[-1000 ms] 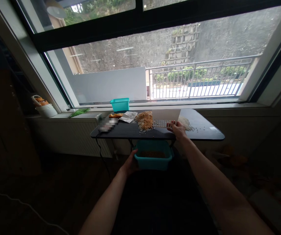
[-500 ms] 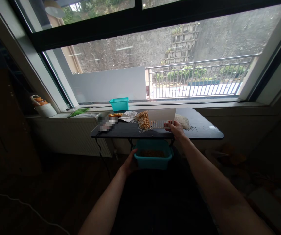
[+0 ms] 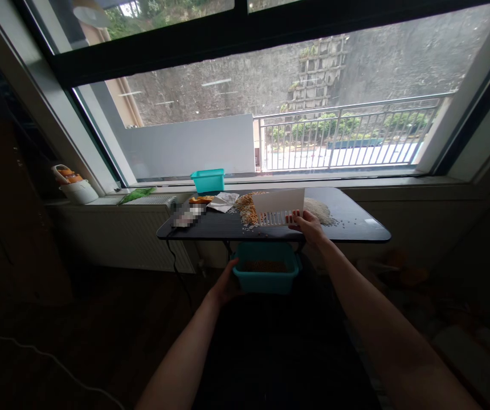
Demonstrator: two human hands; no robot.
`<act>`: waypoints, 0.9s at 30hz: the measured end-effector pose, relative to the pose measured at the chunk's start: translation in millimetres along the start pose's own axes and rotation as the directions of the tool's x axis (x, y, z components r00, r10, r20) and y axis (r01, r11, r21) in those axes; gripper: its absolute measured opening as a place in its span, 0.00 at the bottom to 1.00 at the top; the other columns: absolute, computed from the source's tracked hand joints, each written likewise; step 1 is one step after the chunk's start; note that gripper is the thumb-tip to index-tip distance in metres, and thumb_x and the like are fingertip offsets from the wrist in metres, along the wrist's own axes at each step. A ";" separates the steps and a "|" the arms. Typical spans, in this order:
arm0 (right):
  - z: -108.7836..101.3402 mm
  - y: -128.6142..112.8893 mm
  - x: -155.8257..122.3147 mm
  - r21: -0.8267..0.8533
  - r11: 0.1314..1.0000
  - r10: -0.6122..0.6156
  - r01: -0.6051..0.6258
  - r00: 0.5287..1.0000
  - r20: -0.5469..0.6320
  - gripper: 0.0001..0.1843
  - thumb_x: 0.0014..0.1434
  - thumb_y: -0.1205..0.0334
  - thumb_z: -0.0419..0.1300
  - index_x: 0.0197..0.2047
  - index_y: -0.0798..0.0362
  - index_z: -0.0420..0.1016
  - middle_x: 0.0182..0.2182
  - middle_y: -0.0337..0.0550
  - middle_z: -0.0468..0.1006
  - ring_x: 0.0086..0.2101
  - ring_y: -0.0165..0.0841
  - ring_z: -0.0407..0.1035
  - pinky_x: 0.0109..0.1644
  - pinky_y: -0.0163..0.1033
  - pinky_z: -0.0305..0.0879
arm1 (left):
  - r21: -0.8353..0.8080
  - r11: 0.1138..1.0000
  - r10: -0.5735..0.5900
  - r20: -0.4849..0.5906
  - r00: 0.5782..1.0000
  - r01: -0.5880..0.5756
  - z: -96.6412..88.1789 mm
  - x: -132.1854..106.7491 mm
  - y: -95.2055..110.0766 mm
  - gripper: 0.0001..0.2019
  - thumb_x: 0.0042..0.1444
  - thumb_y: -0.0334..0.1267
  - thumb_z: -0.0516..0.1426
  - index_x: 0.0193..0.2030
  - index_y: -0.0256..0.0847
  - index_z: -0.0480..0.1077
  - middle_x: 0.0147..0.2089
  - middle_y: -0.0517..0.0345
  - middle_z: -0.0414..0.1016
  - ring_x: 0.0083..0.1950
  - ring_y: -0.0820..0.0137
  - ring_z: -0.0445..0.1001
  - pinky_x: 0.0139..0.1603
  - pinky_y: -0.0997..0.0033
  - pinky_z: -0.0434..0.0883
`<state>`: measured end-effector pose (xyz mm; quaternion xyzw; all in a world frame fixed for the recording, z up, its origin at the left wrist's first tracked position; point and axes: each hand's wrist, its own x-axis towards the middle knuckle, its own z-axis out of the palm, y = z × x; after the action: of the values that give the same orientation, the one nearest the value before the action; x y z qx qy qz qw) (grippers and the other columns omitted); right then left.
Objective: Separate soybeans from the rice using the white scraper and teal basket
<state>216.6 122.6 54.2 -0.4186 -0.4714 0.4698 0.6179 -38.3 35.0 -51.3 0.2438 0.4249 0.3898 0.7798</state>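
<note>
Leftward across the black table [image 3: 356, 230] goes the white slotted plastic panel [image 3: 279, 205]. Over the past second it has slid into the heap of yellow kernels [image 3: 247, 208] and squeezed it narrower. The teal plastic tub [image 3: 266, 277] below has barely shifted.

Seen from the head camera, the right hand [image 3: 310, 225] grips the panel's lower right corner, fingers [image 3: 298, 215] curled over its front and closed on it. The panel stands nearly upright with its slotted edge on the table. Kernels lie just left of those fingers, and a flatter spread of white grains [image 3: 319, 210] sits just beyond and right of them.

Under the table's near edge, below and left of the right fingers, the left hand [image 3: 224, 287] holds the tub by its left end. Its fingers look closed on the rim, as far as the dim light shows, and brownish contents show inside.

Farther left of both hands lie a crumpled white packet [image 3: 224, 201] and an orange-yellow item [image 3: 201, 200]. A second teal tub [image 3: 208, 181] stands on the window ledge beyond.

Doing this sweep well looks to depend on three things:
- pressing the panel's lower edge flat so kernels do not slip beneath it or through the slots;
- drawing it slowly;
- holding the tub's rim tight under the table edge, in line with the heap.
</note>
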 end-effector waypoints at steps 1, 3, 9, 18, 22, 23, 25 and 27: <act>-0.5 0.1 -0.9 0.001 1.000 -0.006 0.006 1.000 0.013 0.06 0.47 0.65 0.62 0.28 0.53 0.68 0.25 0.35 0.73 0.29 0.27 0.72 0.29 0.32 0.72 | 0.000 1.000 -0.001 0.000 1.000 0.001 0.2 -0.5 0.3 0.25 0.50 0.57 0.50 0.48 0.43 0.65 0.43 0.50 0.72 0.43 0.60 0.72 0.39 0.60 0.69; -0.6 -0.1 -2.9 -0.004 1.000 -0.018 0.019 0.999 0.045 0.08 0.45 0.62 0.64 0.28 0.54 0.68 0.26 0.35 0.73 0.30 0.28 0.72 0.30 0.33 0.73 | 0.002 1.000 -0.001 -0.011 1.000 0.001 1.0 -1.8 1.0 0.25 0.50 0.57 0.50 0.48 0.43 0.65 0.42 0.50 0.72 0.43 0.60 0.72 0.39 0.60 0.69; -1.0 -4.6 -16.4 -0.018 1.000 0.003 -0.001 0.992 0.128 0.14 0.43 0.55 0.66 0.30 0.54 0.69 0.28 0.38 0.74 0.31 0.30 0.72 0.32 0.34 0.73 | 0.005 1.000 0.003 -0.022 1.000 -0.003 2.5 -3.9 1.3 0.25 0.50 0.57 0.49 0.49 0.43 0.65 0.42 0.50 0.73 0.43 0.60 0.72 0.40 0.61 0.69; -9.3 -5.4 -44.2 -0.035 0.998 -0.049 0.048 0.999 -0.017 0.18 0.40 0.50 0.66 0.29 0.52 0.67 0.27 0.37 0.73 0.33 0.34 0.72 0.33 0.37 0.74 | 0.015 1.000 -0.001 -0.008 1.000 0.002 0.7 -1.8 1.0 0.28 0.51 0.58 0.49 0.51 0.41 0.64 0.42 0.48 0.73 0.43 0.60 0.72 0.39 0.61 0.70; 1.9 -3.7 -40.8 -0.016 0.997 -0.082 0.082 0.997 0.004 0.19 0.40 0.48 0.66 0.30 0.52 0.67 0.28 0.37 0.73 0.34 0.32 0.72 0.32 0.36 0.73 | 0.020 1.000 0.006 0.004 1.000 -0.006 1.0 -2.5 0.3 0.27 0.51 0.57 0.49 0.51 0.41 0.64 0.42 0.49 0.73 0.42 0.60 0.72 0.39 0.62 0.70; 5.4 -2.5 -39.3 -0.014 0.996 -0.088 0.088 0.996 0.016 0.19 0.41 0.48 0.65 0.30 0.52 0.66 0.28 0.37 0.73 0.34 0.32 0.72 0.32 0.36 0.73 | 0.020 1.000 0.005 -0.003 1.000 -0.005 1.1 -2.7 0.2 0.27 0.51 0.57 0.49 0.51 0.42 0.64 0.42 0.49 0.73 0.42 0.60 0.72 0.39 0.62 0.70; 10.7 -0.2 -37.3 -0.017 0.996 -0.084 0.085 0.995 0.047 0.19 0.41 0.48 0.65 0.29 0.52 0.66 0.28 0.37 0.73 0.33 0.32 0.72 0.32 0.36 0.73 | 0.019 1.000 -0.002 -0.014 1.000 0.002 1.4 -2.7 0.2 0.27 0.51 0.57 0.49 0.51 0.43 0.64 0.42 0.50 0.73 0.42 0.61 0.72 0.39 0.62 0.70; 11.6 0.4 -36.4 -0.024 0.997 -0.065 0.067 0.995 0.071 0.19 0.41 0.48 0.65 0.29 0.53 0.67 0.27 0.37 0.73 0.33 0.32 0.72 0.32 0.36 0.73 | 0.017 1.000 -0.006 -0.014 1.000 0.006 1.5 -2.3 0.3 0.27 0.50 0.58 0.49 0.51 0.43 0.64 0.43 0.50 0.73 0.42 0.61 0.72 0.39 0.61 0.69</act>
<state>201.0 88.0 49.3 -0.3941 -0.5125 0.4575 0.6105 -37.8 33.2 -49.2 0.2464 0.4344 0.3855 0.7759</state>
